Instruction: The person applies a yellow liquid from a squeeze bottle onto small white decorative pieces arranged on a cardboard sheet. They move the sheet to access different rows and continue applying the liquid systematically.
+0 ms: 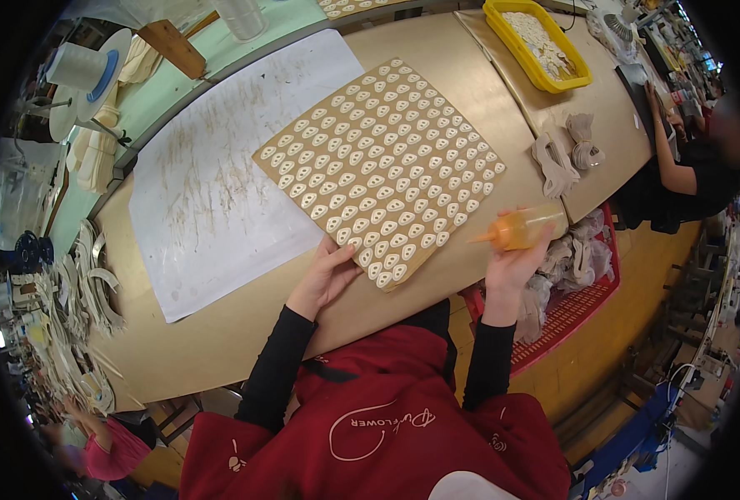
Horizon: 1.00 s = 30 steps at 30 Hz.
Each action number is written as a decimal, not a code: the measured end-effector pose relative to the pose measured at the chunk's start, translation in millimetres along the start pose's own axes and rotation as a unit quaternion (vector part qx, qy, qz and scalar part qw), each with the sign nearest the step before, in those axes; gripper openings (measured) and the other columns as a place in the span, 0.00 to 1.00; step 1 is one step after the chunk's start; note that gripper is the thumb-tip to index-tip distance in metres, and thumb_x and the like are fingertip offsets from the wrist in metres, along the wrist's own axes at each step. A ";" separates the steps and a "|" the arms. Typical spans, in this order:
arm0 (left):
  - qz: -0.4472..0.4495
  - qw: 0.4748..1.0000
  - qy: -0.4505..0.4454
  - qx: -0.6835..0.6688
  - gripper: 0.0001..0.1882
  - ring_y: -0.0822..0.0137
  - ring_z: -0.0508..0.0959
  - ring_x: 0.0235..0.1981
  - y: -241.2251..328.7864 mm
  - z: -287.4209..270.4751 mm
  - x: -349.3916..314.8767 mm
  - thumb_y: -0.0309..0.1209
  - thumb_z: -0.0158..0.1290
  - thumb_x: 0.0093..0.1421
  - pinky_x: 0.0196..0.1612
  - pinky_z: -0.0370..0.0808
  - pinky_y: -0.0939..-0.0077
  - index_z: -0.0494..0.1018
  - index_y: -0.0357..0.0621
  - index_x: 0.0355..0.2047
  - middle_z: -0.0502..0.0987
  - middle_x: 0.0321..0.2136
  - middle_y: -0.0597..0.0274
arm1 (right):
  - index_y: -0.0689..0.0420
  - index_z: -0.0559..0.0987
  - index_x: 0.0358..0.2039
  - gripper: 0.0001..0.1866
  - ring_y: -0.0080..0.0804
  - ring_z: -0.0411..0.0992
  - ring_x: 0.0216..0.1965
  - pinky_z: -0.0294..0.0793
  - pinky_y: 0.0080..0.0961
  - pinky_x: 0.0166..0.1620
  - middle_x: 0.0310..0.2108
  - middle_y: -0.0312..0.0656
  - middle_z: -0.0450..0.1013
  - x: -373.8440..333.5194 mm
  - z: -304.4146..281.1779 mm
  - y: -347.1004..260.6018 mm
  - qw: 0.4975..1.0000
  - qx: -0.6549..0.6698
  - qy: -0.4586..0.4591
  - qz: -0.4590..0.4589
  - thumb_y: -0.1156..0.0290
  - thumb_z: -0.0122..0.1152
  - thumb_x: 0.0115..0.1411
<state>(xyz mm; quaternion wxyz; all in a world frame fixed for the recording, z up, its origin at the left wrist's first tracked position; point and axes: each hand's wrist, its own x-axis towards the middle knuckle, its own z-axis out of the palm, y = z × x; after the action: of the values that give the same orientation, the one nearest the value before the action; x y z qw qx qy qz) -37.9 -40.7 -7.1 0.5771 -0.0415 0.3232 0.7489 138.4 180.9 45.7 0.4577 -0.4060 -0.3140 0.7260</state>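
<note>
A square brown board (324, 177) lies turned at an angle on the table, covered in rows of small white oval pieces (376, 152) with dark marks in their middles. My left hand (332, 273) grips the board's near left corner, thumb on top and fingers below the edge. In my right hand (510, 267) is a squeeze bottle (530, 230) with an orange pointed nozzle, held on its side above the table's right part. Its nozzle points left toward the board and does not touch it.
Under the board's left side lies a white sheet (220, 179) with brown streaks. A yellow tray (582, 83) of white pieces stands far right, near bundled pale strips (553, 165). A red crate (553, 340) with bags sits below the right edge. Other people (695, 179) work nearby.
</note>
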 end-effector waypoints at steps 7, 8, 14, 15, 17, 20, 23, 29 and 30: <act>0.009 1.000 0.008 0.014 0.37 0.57 0.63 0.63 0.9 -1.0 5.0 0.30 0.57 0.59 0.64 0.63 0.51 0.51 0.50 0.66 0.62 0.62 0.57 | 0.60 0.69 0.47 0.21 0.27 0.75 0.30 0.66 0.14 0.22 0.36 0.45 0.75 -9.0 12.1 21.3 0.979 -0.130 -0.041 -0.149 0.56 0.57 0.64; 0.009 1.000 0.007 0.012 0.37 0.57 0.63 0.63 0.8 -1.0 5.1 0.30 0.58 0.59 0.64 0.62 0.51 0.51 0.50 0.66 0.62 0.62 0.57 | 0.60 0.68 0.47 0.20 0.27 0.76 0.30 0.67 0.13 0.21 0.36 0.44 0.73 -9.3 10.2 20.1 0.977 -0.139 -0.063 -0.148 0.60 0.59 0.63; 0.005 1.000 -0.011 -0.007 0.38 0.58 0.63 0.64 1.7 -2.4 6.7 0.25 0.53 0.62 0.63 0.64 0.53 0.46 0.49 0.67 0.59 0.63 0.57 | 0.63 0.69 0.46 0.20 0.30 0.77 0.32 0.72 0.16 0.25 0.34 0.46 0.75 -6.7 7.1 24.5 0.963 -0.184 -0.081 -0.180 0.62 0.60 0.62; 0.007 1.000 -0.014 -0.007 0.38 0.58 0.63 0.64 1.9 -2.6 6.5 0.25 0.53 0.62 0.63 0.64 0.53 0.46 0.49 0.67 0.59 0.63 0.57 | 0.63 0.69 0.46 0.20 0.31 0.77 0.31 0.72 0.16 0.24 0.32 0.47 0.76 -6.3 7.5 26.3 0.959 -0.189 -0.068 -0.198 0.60 0.60 0.62; 0.006 1.000 -0.012 -0.007 0.38 0.58 0.62 0.64 2.0 -2.5 5.8 0.25 0.53 0.62 0.63 0.64 0.53 0.46 0.48 0.67 0.59 0.64 0.57 | 0.62 0.69 0.46 0.18 0.30 0.76 0.34 0.74 0.22 0.36 0.36 0.44 0.74 -7.0 6.0 26.8 0.969 -0.161 -0.082 -0.168 0.67 0.62 0.61; 0.007 1.000 -0.008 -0.004 0.38 0.58 0.62 0.64 1.9 -1.6 5.7 0.25 0.53 0.62 0.63 0.64 0.53 0.46 0.48 0.67 0.59 0.64 0.57 | 0.62 0.69 0.46 0.18 0.31 0.75 0.37 0.73 0.26 0.43 0.38 0.43 0.72 -5.4 3.6 28.1 0.965 -0.169 -0.089 -0.179 0.70 0.63 0.60; 0.001 1.000 -0.003 -0.006 0.38 0.58 0.62 0.64 2.6 -1.1 5.4 0.25 0.53 0.62 0.64 0.64 0.54 0.45 0.47 0.67 0.59 0.63 0.56 | 0.62 0.69 0.46 0.18 0.31 0.74 0.39 0.72 0.27 0.46 0.39 0.42 0.72 -5.2 -1.8 27.4 0.963 -0.182 -0.109 -0.168 0.71 0.63 0.60; 0.001 1.000 -0.009 -0.007 0.39 0.58 0.62 0.64 3.3 -0.5 5.4 0.26 0.54 0.62 0.63 0.64 0.54 0.45 0.48 0.67 0.59 0.63 0.57 | 0.62 0.69 0.46 0.18 0.31 0.71 0.43 0.69 0.29 0.50 0.42 0.42 0.71 -5.4 -5.1 33.7 0.957 -0.188 -0.105 -0.195 0.72 0.64 0.58; 0.000 1.000 -0.009 -0.004 0.39 0.58 0.62 0.64 3.5 -0.3 5.3 0.26 0.54 0.62 0.63 0.64 0.54 0.45 0.48 0.67 0.59 0.63 0.57 | 0.62 0.69 0.46 0.18 0.31 0.71 0.44 0.69 0.29 0.50 0.42 0.42 0.71 -6.3 -4.4 34.0 0.958 -0.183 -0.105 -0.196 0.72 0.64 0.58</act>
<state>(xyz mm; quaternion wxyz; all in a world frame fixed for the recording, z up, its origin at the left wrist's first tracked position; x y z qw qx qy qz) -42.9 -36.9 -8.2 0.5795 -0.0369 0.3144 0.7509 130.0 162.5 17.3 0.4730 -0.3348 -0.5610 0.5911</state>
